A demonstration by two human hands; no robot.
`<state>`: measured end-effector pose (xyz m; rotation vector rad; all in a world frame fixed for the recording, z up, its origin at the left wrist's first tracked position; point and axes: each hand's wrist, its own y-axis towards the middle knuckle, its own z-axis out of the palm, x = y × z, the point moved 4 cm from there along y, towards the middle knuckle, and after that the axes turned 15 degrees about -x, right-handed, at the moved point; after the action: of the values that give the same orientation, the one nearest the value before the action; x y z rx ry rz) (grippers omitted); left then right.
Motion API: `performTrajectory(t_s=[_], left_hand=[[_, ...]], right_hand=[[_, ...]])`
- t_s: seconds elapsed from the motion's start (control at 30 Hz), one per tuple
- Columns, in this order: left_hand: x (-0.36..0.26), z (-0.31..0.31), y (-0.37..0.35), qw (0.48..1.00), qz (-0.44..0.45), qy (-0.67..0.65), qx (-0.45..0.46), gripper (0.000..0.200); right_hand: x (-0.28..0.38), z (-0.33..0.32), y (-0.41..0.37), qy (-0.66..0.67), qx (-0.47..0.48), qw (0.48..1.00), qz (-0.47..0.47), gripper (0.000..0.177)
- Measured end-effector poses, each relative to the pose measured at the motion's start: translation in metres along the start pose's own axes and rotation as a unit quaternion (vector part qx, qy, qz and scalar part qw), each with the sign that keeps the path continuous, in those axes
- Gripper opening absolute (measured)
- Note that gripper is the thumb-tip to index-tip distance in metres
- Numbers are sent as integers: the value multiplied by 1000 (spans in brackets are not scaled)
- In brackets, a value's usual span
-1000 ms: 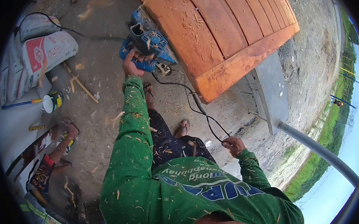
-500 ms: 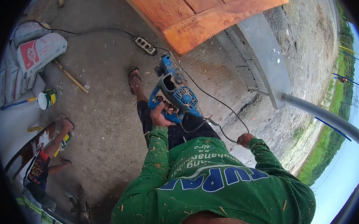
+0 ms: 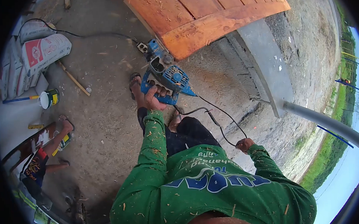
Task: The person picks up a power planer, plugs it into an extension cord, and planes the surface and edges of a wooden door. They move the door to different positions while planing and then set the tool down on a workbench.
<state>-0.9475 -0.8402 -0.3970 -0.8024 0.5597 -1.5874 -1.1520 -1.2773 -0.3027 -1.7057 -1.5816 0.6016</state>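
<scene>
My left hand (image 3: 155,98) is closed round the rear handle of a blue electric planer (image 3: 167,70). The planer's body is beside the near left corner of an orange-brown wooden panel (image 3: 208,26); whether they touch is unclear. A black cord (image 3: 215,120) runs from the planer to my right hand (image 3: 245,145), which is closed on it. Wood shavings lie on the panel and on my green sleeves. The planer partly hides a power strip (image 3: 143,47).
Cement bags (image 3: 44,54), a stick (image 3: 74,78) and a paint bucket (image 3: 49,99) are at the left. Another person's arm and leg (image 3: 56,143) show at lower left. A grey slab (image 3: 265,56) and a pipe (image 3: 324,125) stand at the right.
My left hand and the planer have moved up, nearer the panel's corner, and the planer now covers part of the power strip. One of my feet has come into view below the planer.
</scene>
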Motion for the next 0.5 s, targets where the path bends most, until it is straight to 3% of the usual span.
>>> performTrajectory(t_s=[0.07,0.17,0.5], left_hand=[[-18,7,14,997,34,56,33,28],[-37,15,27,992,69,92,44,28],[-83,71,58,992,70,103,33,27]], right_hand=[[-21,20,14,-67,0,995,-80,25],[29,-20,11,24,-9,999,31,24],[95,-65,17,46,-1,997,58,26]])
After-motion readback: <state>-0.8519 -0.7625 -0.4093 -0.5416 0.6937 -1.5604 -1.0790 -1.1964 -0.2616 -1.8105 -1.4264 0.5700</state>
